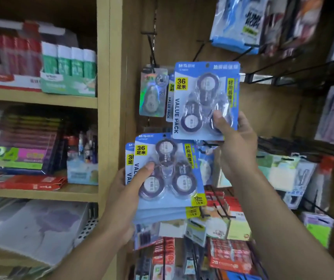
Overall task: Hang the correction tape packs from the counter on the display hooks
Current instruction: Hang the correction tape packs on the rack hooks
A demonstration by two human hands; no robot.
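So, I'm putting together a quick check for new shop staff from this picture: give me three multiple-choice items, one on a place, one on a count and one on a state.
1. Where is the raised pack held?
A. Above the stack
B. On the wooden shelf
C. On the floor

2. How many tape rolls show in the raised pack?
A. One
B. Three
C. Six

3. What is the left hand doing?
A. Hanging empty
B. Gripping a stack of packs
C. Resting flat on a shelf

Answers: 1 A, the right hand holds it higher, near the hooks; 2 B, three round rolls sit under the blister; 3 B, its thumb presses on the top pack.
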